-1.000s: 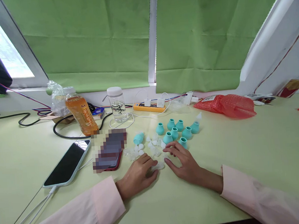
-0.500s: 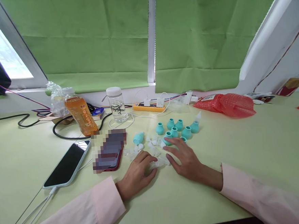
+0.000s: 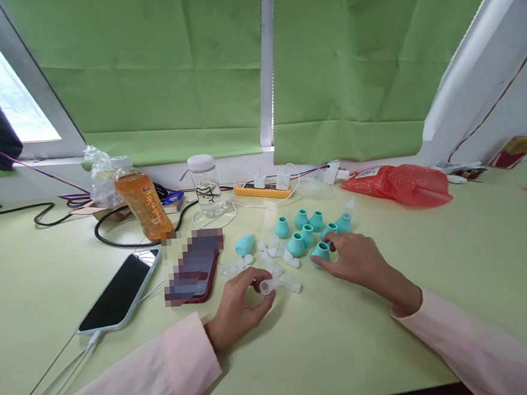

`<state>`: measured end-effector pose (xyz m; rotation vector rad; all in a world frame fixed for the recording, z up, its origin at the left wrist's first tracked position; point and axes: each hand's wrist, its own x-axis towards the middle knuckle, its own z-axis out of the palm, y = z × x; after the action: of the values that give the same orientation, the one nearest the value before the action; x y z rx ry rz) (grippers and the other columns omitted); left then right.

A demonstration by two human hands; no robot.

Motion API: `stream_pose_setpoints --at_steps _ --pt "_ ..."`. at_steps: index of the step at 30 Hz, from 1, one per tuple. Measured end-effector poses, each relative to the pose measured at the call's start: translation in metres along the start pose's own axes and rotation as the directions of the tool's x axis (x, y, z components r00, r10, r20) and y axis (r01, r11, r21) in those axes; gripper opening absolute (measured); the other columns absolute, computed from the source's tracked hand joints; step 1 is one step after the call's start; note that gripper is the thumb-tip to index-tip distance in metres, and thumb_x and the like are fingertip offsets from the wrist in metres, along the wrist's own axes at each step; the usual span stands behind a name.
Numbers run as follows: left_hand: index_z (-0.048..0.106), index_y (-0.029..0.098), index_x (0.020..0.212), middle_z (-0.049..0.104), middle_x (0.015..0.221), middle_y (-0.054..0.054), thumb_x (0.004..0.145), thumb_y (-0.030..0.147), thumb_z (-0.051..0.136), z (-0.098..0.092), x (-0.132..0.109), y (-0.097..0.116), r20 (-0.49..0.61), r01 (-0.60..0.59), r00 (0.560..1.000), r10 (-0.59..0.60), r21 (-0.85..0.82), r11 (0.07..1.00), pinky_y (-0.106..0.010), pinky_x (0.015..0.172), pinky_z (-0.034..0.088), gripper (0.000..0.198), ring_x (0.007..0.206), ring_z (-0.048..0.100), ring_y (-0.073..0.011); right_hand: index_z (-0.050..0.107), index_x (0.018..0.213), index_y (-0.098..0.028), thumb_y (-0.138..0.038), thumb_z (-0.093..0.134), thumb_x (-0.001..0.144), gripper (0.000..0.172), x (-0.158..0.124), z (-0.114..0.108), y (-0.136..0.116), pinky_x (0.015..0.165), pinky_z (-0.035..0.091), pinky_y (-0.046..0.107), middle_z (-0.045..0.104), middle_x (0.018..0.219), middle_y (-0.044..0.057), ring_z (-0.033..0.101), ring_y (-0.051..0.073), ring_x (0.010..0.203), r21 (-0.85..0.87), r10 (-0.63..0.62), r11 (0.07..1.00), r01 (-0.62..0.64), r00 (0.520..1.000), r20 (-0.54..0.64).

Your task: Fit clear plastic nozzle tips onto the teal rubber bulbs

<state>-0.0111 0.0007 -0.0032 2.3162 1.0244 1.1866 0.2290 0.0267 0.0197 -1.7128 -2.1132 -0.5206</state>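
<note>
My left hand [image 3: 241, 304] rests on the pale green table [image 3: 453, 268] and pinches a small clear plastic piece [image 3: 269, 285] between thumb and fingers. My right hand [image 3: 356, 260] reaches to the right of it, its fingers closed round a teal rubber bulb [image 3: 320, 253]. Several more teal bulbs [image 3: 302, 226] stand in a cluster just behind. Small clear and white plastic pieces [image 3: 267, 251] lie scattered between the hands and the bulbs. One teal bulb [image 3: 244, 244] lies on its side to the left.
Two phones [image 3: 116, 290] lie at the left, one on a white cable. Behind stand an orange drink bottle [image 3: 142, 199], a clear jar [image 3: 206, 184], a yellow power strip [image 3: 263, 189] and a red plastic bag [image 3: 400, 185]. Black cables run along the back left.
My right hand has moved right and away from the left hand onto a teal bulb. My left hand has lifted a clear piece off the table.
</note>
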Motion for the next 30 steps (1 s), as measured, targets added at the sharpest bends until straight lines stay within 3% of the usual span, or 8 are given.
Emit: stream_pose_setpoints --at_steps 3,5,10,13,16,21,25,30 --pt "0.053 0.015 0.084 0.057 0.068 -0.001 0.072 0.022 0.053 0.000 0.001 0.000 -0.019 0.011 1.000 -0.011 0.010 1.000 -0.023 0.059 0.044 0.014 0.061 0.053 -0.0107 0.047 0.069 -0.020 -0.035 0.057 0.063 0.019 -0.001 0.001 0.000 0.038 0.030 0.023 0.055 0.055 0.000 0.051 0.017 0.048 0.133 -0.080 0.989 0.065 0.991 0.110" --pt "0.053 0.016 0.084 0.059 0.069 -0.001 0.072 0.023 0.054 0.000 0.000 0.000 -0.039 0.022 0.999 -0.022 0.007 1.000 -0.023 0.059 0.045 0.014 0.061 0.054 -0.0107 0.045 0.070 -0.020 -0.027 0.057 0.063 0.016 -0.001 -0.002 -0.002 0.043 0.038 0.026 0.055 0.062 0.000 0.052 0.017 0.053 0.250 -0.118 0.965 0.086 0.986 0.119" --pt "0.052 0.016 0.084 0.062 0.080 -0.004 0.073 0.020 0.052 0.000 0.000 0.000 -0.032 0.027 0.999 -0.029 -0.075 0.997 -0.025 0.067 0.047 0.012 0.071 0.057 -0.0132 0.044 0.078 -0.020 -0.020 0.056 0.063 0.019 -0.006 -0.010 -0.016 0.067 0.046 0.033 0.053 0.095 0.009 0.052 0.022 0.089 0.523 -0.242 0.815 0.250 0.966 -0.085" --pt "0.051 0.017 0.092 0.063 0.089 -0.004 0.074 0.021 0.053 0.000 -0.001 0.002 -0.002 0.052 0.999 -0.052 -0.113 0.992 -0.026 0.072 0.048 0.019 0.078 0.059 -0.0139 0.041 0.085 -0.020 -0.017 0.052 0.067 0.022 -0.014 -0.007 -0.028 0.075 0.045 0.032 0.053 0.102 0.009 0.051 0.020 0.096 0.632 -0.302 0.698 0.336 0.939 -0.166" --pt "0.053 0.018 0.093 0.063 0.087 -0.003 0.074 0.024 0.055 0.000 -0.002 0.003 0.012 0.037 0.999 -0.036 -0.097 0.995 -0.026 0.072 0.048 0.020 0.078 0.059 -0.0141 0.041 0.095 -0.021 -0.016 0.050 0.068 0.028 -0.020 -0.003 -0.037 0.078 0.043 0.034 0.056 0.096 0.006 0.053 0.018 0.091 0.642 -0.337 0.660 0.389 0.918 -0.210" --pt "0.055 0.016 0.094 0.062 0.078 -0.003 0.076 0.025 0.052 0.001 -0.004 0.001 0.019 -0.030 0.999 0.032 -0.083 0.996 -0.025 0.065 0.046 0.020 0.072 0.057 -0.0139 0.046 0.102 -0.021 -0.016 0.049 0.070 0.033 -0.022 -0.005 -0.042 0.073 0.044 0.035 0.052 0.091 0.007 0.051 0.020 0.086 0.598 -0.354 0.698 0.393 0.916 -0.188" --pt "0.054 0.015 0.095 0.061 0.078 -0.004 0.076 0.023 0.051 0.001 -0.003 0.002 0.025 -0.058 0.998 0.060 -0.081 0.995 -0.025 0.063 0.045 0.020 0.068 0.056 -0.0132 0.047 0.099 -0.020 -0.014 0.047 0.067 0.032 -0.024 -0.005 -0.042 0.064 0.046 0.030 0.047 0.086 0.007 0.050 0.018 0.078 0.615 -0.327 0.707 0.349 0.932 -0.153" --pt "0.054 0.015 0.097 0.061 0.077 -0.005 0.077 0.022 0.051 0.000 -0.002 0.005 0.054 -0.095 0.993 0.102 -0.120 0.988 -0.026 0.064 0.045 0.021 0.070 0.056 -0.0135 0.047 0.090 -0.020 -0.012 0.045 0.061 0.030 -0.032 0.001 -0.047 0.054 0.044 0.026 0.047 0.080 0.005 0.050 0.017 0.072 0.598 -0.319 0.711 0.370 0.928 -0.195"
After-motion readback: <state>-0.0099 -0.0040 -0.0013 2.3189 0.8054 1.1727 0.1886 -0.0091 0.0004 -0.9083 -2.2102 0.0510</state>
